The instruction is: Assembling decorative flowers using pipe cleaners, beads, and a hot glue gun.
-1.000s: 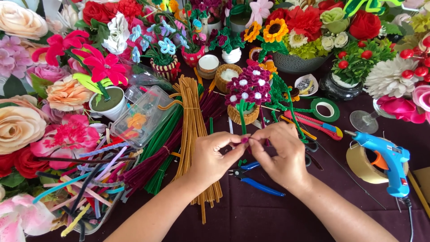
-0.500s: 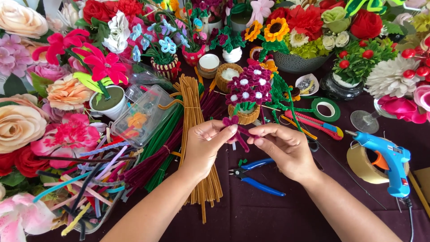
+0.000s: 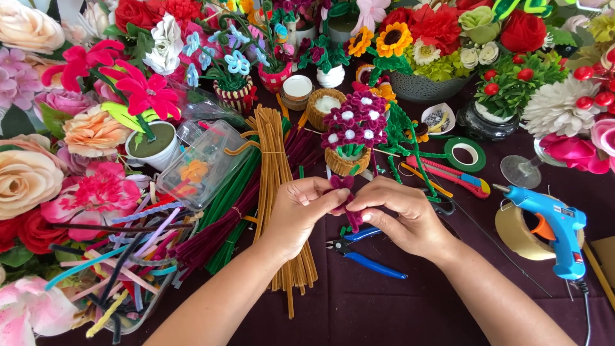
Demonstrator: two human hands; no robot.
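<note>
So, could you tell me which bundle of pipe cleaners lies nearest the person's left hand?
The tan bundle: it runs right under the left hand, while the dark red bundle and green bundle lie further left.

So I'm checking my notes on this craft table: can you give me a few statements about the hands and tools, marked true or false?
1. Both hands, left hand and right hand, pinch a dark magenta pipe cleaner piece. True.
2. The blue glue gun lies left of the hands. False: it stands to their right, by a roll of tape.
3. Blue-handled pliers lie on the table below the hands. True.
4. The right hand holds the pliers. False: they lie untouched.
5. A bundle of tan pipe cleaners lies left of the hands. True.
</note>
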